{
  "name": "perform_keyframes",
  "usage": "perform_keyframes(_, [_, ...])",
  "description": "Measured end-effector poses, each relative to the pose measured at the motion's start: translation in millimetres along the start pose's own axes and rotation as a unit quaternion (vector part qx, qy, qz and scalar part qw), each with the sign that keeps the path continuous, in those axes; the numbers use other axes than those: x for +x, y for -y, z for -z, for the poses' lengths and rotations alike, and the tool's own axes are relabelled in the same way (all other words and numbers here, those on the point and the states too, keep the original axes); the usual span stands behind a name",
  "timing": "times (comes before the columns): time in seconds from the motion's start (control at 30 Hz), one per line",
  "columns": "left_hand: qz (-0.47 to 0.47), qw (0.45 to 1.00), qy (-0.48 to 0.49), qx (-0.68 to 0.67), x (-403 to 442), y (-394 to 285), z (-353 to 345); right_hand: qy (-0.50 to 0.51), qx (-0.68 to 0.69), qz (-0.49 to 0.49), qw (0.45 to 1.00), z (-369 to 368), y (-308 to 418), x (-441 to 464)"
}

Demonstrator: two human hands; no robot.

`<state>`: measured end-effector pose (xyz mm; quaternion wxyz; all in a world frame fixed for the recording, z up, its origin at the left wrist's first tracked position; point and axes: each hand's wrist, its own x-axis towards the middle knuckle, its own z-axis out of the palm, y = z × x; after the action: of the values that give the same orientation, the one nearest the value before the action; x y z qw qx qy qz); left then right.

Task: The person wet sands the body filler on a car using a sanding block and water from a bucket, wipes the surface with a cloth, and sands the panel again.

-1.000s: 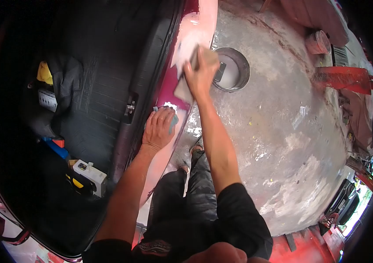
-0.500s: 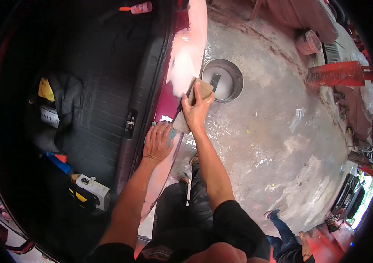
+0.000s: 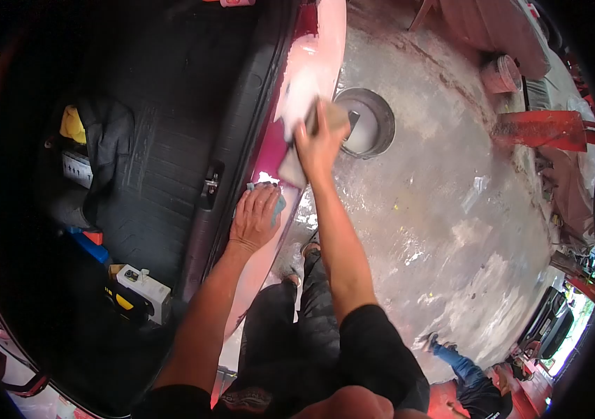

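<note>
My left hand [image 3: 255, 215] presses a blue-green cloth or sponge [image 3: 278, 208] onto the edge of a car body panel. Its fingers are wrapped over the piece, which shows at the side of the palm. Farther up, my right hand [image 3: 322, 143] grips a long tan sanding block [image 3: 292, 170] laid along the panel's outer edge. The panel [image 3: 306, 77] has pale pink and white patches around a strip of magenta paint [image 3: 271, 151] and looks wet. Motion slightly blurs my right hand and the block.
A round bucket of cloudy liquid [image 3: 388, 126] stands on the wet concrete floor [image 3: 451, 209], with a dark object in it. The black trunk floor [image 3: 164, 140] lies left, holding a boxed item [image 3: 157, 290]. A co-worker's legs [image 3: 461, 363] show at lower right; a red beam [image 3: 545, 130] is at right.
My right hand and the block moved down the panel edge, then back up. My left hand stays on its cloth. A co-worker has come into view at lower right. The camera view has shifted slightly.
</note>
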<state>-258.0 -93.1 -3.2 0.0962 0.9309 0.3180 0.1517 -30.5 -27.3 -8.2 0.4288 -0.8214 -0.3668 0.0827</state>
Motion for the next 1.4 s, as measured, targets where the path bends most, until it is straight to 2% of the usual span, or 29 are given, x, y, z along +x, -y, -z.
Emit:
perform_keyframes(0.03, [0.003, 1.000, 0.007, -0.009, -1, -1, 0, -0.006, 0.011, -0.009, 1.000, -9, 15, 28])
perform_keyframes(0.1, [0.006, 1.000, 0.016, -0.020, 1, 0, 4, 0.000, -0.066, 0.002, 0.998, -34, 26, 72])
perform_keyframes(0.2, [0.000, 1.000, -0.002, -0.002, 1, -1, 3, -0.012, 0.007, 0.042, 0.999, -21, 11, 47])
perform_keyframes(0.3, [0.012, 1.000, 0.001, -0.017, 3, -2, 3, -0.011, -0.019, 0.052, 0.998, 12, -12, -18])
perform_keyframes(0.4, [0.002, 1.000, -0.009, 0.000, 0, 0, -1, -0.040, -0.021, 0.044, 0.998, -9, -14, -7])
perform_keyframes(0.43, [0.004, 1.000, 0.001, -0.004, -3, -1, 0, -0.010, 0.009, -0.003, 1.000, -13, 7, 17])
perform_keyframes(0.5, [0.003, 1.000, 0.010, -0.007, 0, 0, 3, 0.001, -0.010, -0.016, 1.000, -27, 29, 58])
perform_keyframes(0.6, [0.008, 1.000, 0.004, -0.006, 0, -1, 2, -0.005, 0.015, -0.002, 1.000, -23, 19, 45])
perform_keyframes(0.63, [0.006, 1.000, 0.005, -0.011, 2, -1, 1, 0.024, 0.000, -0.009, 1.000, -14, 9, 26])
perform_keyframes(0.7, [0.008, 1.000, 0.010, -0.023, 3, 0, 4, -0.010, -0.022, 0.049, 0.999, 7, -6, -21])
perform_keyframes(0.8, [0.003, 1.000, 0.001, -0.005, 0, 0, 0, -0.026, -0.014, -0.003, 1.000, -5, -7, -23])
perform_keyframes(0.83, [0.007, 1.000, 0.008, -0.010, -4, -2, 1, -0.005, 0.026, -0.052, 0.998, -13, 10, 1])
perform_keyframes(0.93, [0.007, 1.000, 0.004, -0.007, -1, 1, 0, -0.011, -0.003, -0.031, 0.999, -33, 32, 47])
perform_keyframes(1.0, [0.005, 1.000, -0.001, -0.012, 0, -2, 3, -0.020, 0.008, -0.005, 1.000, -29, 26, 43])
perform_keyframes(1.1, [0.006, 1.000, 0.002, -0.015, 4, -2, 5, -0.022, -0.008, 0.003, 1.000, 6, -8, -17])
perform_keyframes(1.2, [0.006, 1.000, -0.006, -0.021, 2, 0, 3, -0.054, -0.012, -0.018, 0.998, -1, -10, -16])
perform_keyframes(1.3, [0.004, 1.000, 0.006, -0.001, 2, -1, 4, -0.036, 0.008, -0.037, 0.999, -25, 14, 59])
perform_keyframes(1.4, [0.003, 1.000, -0.001, 0.002, 1, -1, 4, -0.036, 0.033, 0.004, 0.999, -27, 10, 64])
